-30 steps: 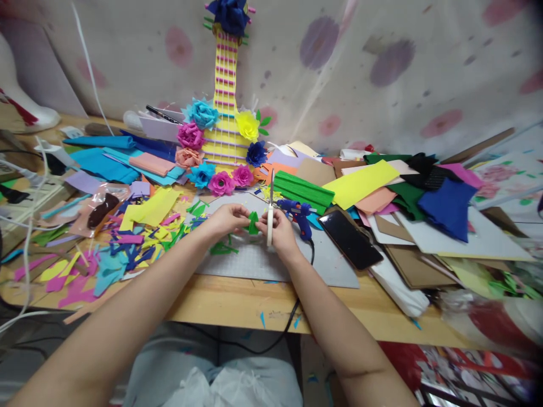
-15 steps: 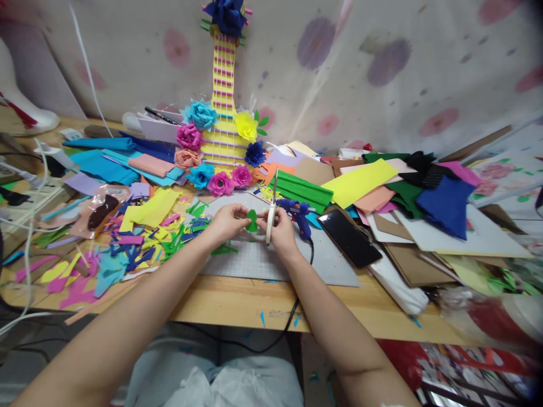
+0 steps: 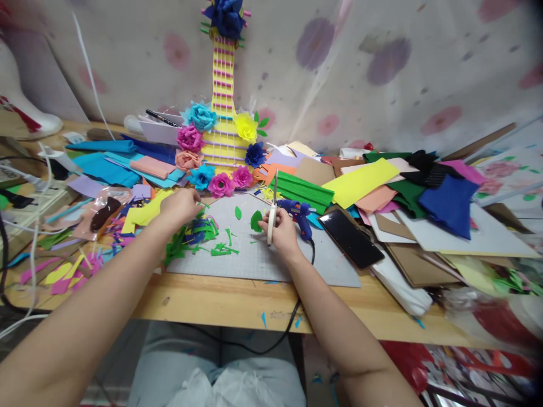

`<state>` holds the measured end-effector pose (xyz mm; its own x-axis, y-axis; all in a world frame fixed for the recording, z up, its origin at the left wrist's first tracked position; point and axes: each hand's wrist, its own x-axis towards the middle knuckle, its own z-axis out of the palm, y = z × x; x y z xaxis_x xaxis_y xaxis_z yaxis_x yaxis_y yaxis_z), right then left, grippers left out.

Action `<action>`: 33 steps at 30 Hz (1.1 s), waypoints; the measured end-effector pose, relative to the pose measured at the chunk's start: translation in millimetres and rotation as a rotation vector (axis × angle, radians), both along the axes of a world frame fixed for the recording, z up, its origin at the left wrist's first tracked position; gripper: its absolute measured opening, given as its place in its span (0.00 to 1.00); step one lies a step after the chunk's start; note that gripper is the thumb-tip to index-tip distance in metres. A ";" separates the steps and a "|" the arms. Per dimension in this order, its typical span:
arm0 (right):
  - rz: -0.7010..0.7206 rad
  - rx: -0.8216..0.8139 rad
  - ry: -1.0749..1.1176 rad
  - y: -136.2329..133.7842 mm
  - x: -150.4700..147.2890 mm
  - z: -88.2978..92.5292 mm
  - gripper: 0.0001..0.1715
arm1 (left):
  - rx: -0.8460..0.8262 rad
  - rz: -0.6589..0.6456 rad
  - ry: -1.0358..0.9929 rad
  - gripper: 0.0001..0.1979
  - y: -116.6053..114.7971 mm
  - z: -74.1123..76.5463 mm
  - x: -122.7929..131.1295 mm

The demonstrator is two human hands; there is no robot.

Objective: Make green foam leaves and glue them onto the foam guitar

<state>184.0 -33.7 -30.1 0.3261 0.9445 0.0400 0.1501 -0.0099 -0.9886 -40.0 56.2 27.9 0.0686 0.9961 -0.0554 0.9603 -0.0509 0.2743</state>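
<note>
My right hand is closed around white-handled scissors, whose blades point up and away from me. A green paper leaf is pinched at its fingertips, left of the scissors. My left hand hovers over green offcuts at the left of the grey cutting mat. Its fingers are curled together, and whatever they hold is too small or hidden to make out. Between the two hands, a small green leaf lies loose on the mat.
Behind the mat stands a yellow paper guitar ringed with paper flowers. A blue glue gun and a black phone lie right of my right hand. Coloured paper is stacked at right; scraps cover the left.
My left hand has let go of the green leaf and moved left to the offcuts. The leaf stays in my right hand with the scissors. The small loose leaf now shows on the mat.
</note>
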 end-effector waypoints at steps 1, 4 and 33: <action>0.002 0.000 -0.001 0.0 -0.5 -0.3 0.18 | -0.022 -0.003 0.039 0.11 2.9 -1.8 -5.2; 0.006 0.005 0.000 0.0 -1.2 -1.4 0.18 | -0.094 -0.021 0.074 0.09 6.8 -9.5 -11.1; 0.012 -0.003 0.037 0.8 0.1 -4.6 0.19 | 0.198 -0.228 0.247 0.14 4.9 -16.8 -16.4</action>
